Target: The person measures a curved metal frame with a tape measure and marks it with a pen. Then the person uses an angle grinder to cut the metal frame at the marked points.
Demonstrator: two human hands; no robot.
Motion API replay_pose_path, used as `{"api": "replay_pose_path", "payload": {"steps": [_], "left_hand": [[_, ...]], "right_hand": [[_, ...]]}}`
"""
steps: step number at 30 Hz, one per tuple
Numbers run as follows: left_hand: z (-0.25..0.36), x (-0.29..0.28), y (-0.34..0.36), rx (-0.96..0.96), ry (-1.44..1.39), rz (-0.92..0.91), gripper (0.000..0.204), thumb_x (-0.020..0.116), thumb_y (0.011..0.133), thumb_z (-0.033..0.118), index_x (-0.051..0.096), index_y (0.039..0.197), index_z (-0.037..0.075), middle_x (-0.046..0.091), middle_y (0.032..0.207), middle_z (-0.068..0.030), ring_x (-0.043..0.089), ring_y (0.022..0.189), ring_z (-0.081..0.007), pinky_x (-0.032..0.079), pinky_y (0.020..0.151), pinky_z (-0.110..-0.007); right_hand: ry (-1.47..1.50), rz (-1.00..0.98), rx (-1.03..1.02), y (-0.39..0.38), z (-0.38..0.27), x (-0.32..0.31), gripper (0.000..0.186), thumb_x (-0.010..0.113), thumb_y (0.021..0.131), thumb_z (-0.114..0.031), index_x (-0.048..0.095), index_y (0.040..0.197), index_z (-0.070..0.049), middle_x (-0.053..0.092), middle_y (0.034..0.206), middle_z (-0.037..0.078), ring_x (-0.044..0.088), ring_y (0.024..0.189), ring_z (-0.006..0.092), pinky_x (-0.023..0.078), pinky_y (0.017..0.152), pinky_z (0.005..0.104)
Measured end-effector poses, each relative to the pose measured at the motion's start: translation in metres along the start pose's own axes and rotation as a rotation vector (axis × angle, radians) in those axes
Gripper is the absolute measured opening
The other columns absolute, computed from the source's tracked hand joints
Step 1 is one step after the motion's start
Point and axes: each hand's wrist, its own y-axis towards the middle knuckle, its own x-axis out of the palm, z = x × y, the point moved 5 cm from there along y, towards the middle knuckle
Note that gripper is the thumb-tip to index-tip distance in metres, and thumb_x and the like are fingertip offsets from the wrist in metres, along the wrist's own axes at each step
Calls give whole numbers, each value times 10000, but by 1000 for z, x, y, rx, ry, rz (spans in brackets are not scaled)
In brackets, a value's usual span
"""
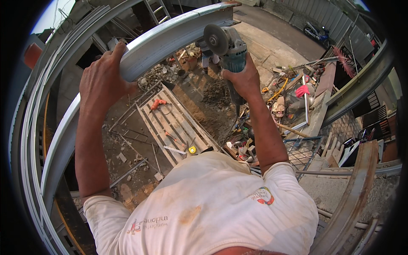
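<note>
A long pale metal beam point(161, 29) arches across the upper and left view. My left hand point(104, 78) grips it at upper left, fingers over its top edge. My right hand point(242, 78) is closed around a teal angle grinder point(231, 53) with its disc point(214, 39) raised just beside the beam's right end; I cannot tell whether they touch. Far below, a slatted wooden platform point(151, 127) holds an orange drill point(158, 104) and a yellow tape measure point(192, 149).
Another person point(208, 59) is below, partly hidden behind the grinder. Debris point(280, 108) with a pink cloth point(301, 90) lies at right. Several metal bars point(32, 127) run along the left. A ladder point(157, 12), a motorbike point(316, 33) and rusty beams point(348, 191) are around.
</note>
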Motion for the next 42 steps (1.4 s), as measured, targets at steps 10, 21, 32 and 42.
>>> {"api": "replay_pose_path", "payload": {"steps": [10,21,32,42], "left_hand": [[0,-1,-1,29,-35,38,922,978,490,223,549,1305,184,751,1033,-132,751,944,-302,622,882,-431],[-2,-1,-1,27,-43,35,841,974,503,223,571,1240,168,748,992,-133,753,915,-306,618,861,-433],[-1,-4,0,-25,-73,-53,837,948,499,189,555,1237,149,727,1052,-118,723,982,-327,572,880,-463],[-4,-2,0,-16,-80,-38,839,943,496,178,560,1242,152,725,1059,-119,721,985,-324,570,870,-462]], "right_hand": [[-41,-16,26,2,1,-2,870,825,662,-331,468,1415,-80,692,1174,197,684,1079,367,530,947,448],[-66,14,27,0,-1,-2,913,829,658,-353,453,1438,-64,692,1178,208,688,1078,369,537,944,441],[-80,30,14,4,12,5,1015,829,652,-356,388,1505,-26,676,1221,235,677,1115,372,527,976,438],[-52,7,23,1,6,6,944,834,659,-347,433,1460,-49,686,1187,227,678,1102,378,527,956,451]]}}
